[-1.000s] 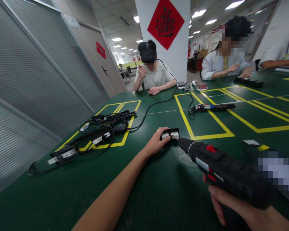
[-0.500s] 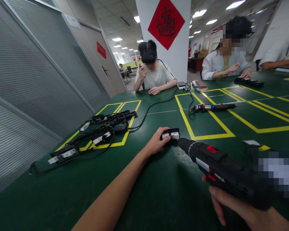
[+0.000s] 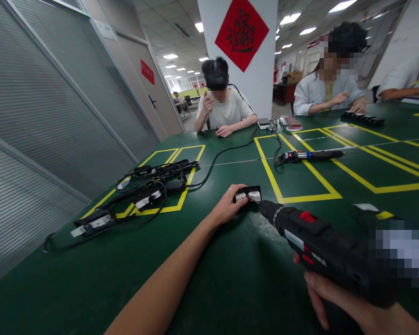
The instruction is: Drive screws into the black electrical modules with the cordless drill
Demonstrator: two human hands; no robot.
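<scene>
Head view: the left hand [image 3: 230, 204] grips a black housing [image 3: 248, 189] on the green table [image 3: 237, 279]; the right hand [image 3: 330, 291] grasps a drill-driver [image 3: 317, 232], its bit [image 3: 253, 200] at the housing. Work there appears underway; completion cannot be determined.

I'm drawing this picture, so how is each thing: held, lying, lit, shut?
Drill, held in right hand; can't tell if it spins.
Small black part, held by left hand.
Cabled black parts, lying on table.
Blue-banded tool, lying flat.
Door, looks shut.
Ceiling lights, lit.
Red poster, hung on column.
Headset, worn.
</scene>
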